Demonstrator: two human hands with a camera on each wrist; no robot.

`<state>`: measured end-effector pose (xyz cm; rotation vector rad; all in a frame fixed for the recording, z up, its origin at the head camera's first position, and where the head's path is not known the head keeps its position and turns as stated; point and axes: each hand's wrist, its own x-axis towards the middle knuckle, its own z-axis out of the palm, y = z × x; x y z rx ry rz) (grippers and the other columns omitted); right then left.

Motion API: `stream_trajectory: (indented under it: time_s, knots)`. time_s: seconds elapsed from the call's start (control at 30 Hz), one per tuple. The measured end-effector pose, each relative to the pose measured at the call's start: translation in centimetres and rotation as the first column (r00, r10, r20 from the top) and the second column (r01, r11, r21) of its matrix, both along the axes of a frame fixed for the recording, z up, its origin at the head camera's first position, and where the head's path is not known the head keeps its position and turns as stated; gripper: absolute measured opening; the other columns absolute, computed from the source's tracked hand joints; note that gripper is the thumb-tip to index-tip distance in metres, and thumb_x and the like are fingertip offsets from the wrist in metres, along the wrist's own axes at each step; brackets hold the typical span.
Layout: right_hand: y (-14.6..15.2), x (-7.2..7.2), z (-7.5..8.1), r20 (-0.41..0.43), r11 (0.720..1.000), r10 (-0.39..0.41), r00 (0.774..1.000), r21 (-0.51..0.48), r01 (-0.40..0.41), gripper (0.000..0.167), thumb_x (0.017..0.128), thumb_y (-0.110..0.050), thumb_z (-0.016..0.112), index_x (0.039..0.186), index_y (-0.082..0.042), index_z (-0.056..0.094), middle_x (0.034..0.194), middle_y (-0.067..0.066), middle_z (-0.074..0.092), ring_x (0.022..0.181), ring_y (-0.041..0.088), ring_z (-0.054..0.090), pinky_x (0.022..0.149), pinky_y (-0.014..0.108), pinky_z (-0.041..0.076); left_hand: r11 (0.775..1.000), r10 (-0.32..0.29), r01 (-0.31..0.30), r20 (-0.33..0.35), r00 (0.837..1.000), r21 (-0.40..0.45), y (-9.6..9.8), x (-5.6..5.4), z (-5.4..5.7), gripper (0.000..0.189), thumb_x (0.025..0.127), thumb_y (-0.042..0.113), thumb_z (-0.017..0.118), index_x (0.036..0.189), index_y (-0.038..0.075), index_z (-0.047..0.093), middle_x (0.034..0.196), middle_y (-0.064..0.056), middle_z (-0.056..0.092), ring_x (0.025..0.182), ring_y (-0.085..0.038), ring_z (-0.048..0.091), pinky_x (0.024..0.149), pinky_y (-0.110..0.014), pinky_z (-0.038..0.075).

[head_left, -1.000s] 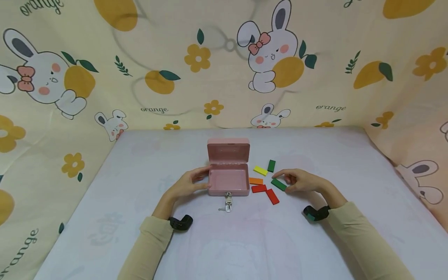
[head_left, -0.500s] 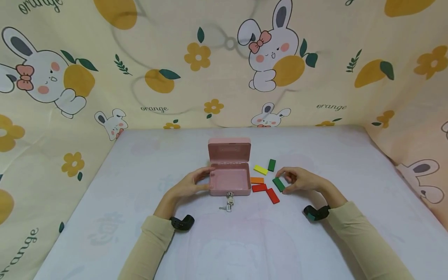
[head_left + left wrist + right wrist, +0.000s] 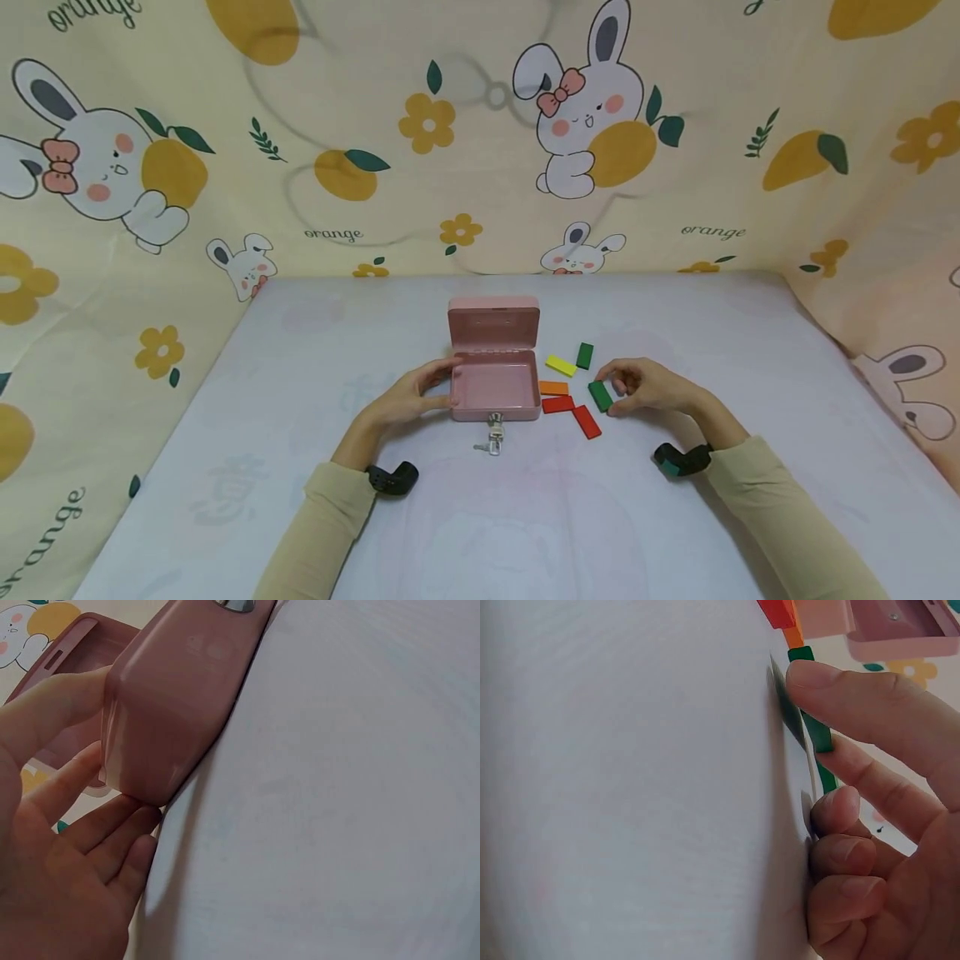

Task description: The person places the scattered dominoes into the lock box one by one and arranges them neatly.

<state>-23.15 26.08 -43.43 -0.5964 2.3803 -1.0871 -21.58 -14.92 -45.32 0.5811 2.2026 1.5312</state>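
Observation:
My left hand [image 3: 408, 398] rests its thumb and fingertips against the left side of a pink metal cash box [image 3: 457, 415]. In the left wrist view, its fingers meet the box wall [image 3: 161, 735] near a corner. The box lid [image 3: 493, 323] stands raised. To the right of the box, my right hand [image 3: 651, 387] pinches a green block [image 3: 600, 397] between thumb and forefinger. The right wrist view has this green block [image 3: 817, 731] on edge above its shadow, while the other fingers curl beside it.
A second green block [image 3: 585, 356], a yellow block [image 3: 561, 366], an orange block [image 3: 554, 388] and two red blocks [image 3: 587, 422] lie right of the box. A lock with a key [image 3: 495, 435] hangs at the box front. Patterned cloth [image 3: 337, 117] stands behind the white table [image 3: 480, 525].
My right thumb and forefinger have closed on the green block and turned it steeper. My left hand has stayed at the box. The other blocks have not visibly moved.

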Motion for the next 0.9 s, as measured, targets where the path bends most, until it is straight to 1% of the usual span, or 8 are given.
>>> stream_trajectory:
  time_s: [0.2,0.4,0.53,0.73,0.9]
  knots:
    - [-0.1,0.2,0.1,0.004,0.999,-0.045,0.999,-0.001,0.045,0.044,0.077,-0.012,0.079,0.114,0.002,0.060,0.080,0.006,0.047,0.072,0.009,0.043,0.061,0.020,0.035,1.000,0.009,-0.009,0.014,1.000,-0.004,0.1,0.1,0.1,0.067,0.090,0.010,0.066,0.149,0.012,0.034,0.156,-0.016,0.035,0.147,-0.037,0.029,0.123,-0.052,0.021]
    - [-0.5,0.4,0.5,-0.008,0.996,-0.088,0.996,0.012,0.088,0.045,0.077,-0.014,0.080,0.114,0.001,0.060,0.080,0.005,0.045,0.076,0.010,0.043,0.063,0.020,0.036,1.000,0.014,-0.014,0.018,1.000,-0.012,0.2,0.0,0.1,0.067,0.090,0.010,0.065,0.150,0.011,0.034,0.157,-0.016,0.032,0.148,-0.036,0.028,0.123,-0.052,0.021]
    - [-0.9,0.5,0.8,-0.025,0.995,-0.096,0.995,0.014,0.097,0.046,0.077,-0.014,0.080,0.115,0.001,0.060,0.080,0.005,0.046,0.077,0.011,0.043,0.062,0.020,0.036,1.000,0.022,-0.022,0.027,0.999,-0.015,0.2,0.0,0.1,0.067,0.091,0.011,0.065,0.150,0.011,0.033,0.157,-0.016,0.033,0.148,-0.036,0.028,0.123,-0.051,0.021]
    - [-1.2,0.5,1.0,-0.046,0.995,-0.104,0.993,-0.001,0.104,0.045,0.077,-0.015,0.080,0.114,0.001,0.061,0.080,0.006,0.047,0.076,0.011,0.044,0.062,0.020,0.036,1.000,0.015,-0.015,0.021,1.000,-0.014,0.2,0.0,0.1,0.067,0.092,0.012,0.064,0.150,0.010,0.032,0.158,-0.015,0.031,0.147,-0.036,0.028,0.123,-0.052,0.022]
    - [-1.7,0.6,1.1,-0.071,0.994,-0.111,0.991,-0.011,0.111,0.045,0.076,-0.016,0.081,0.112,0.001,0.061,0.079,0.005,0.047,0.075,0.011,0.044,0.061,0.020,0.037,1.000,0.017,-0.016,0.036,0.999,-0.021,0.1,-0.1,0.0,0.067,0.092,0.014,0.064,0.151,0.012,0.032,0.158,-0.014,0.031,0.147,-0.036,0.029,0.123,-0.052,0.022]
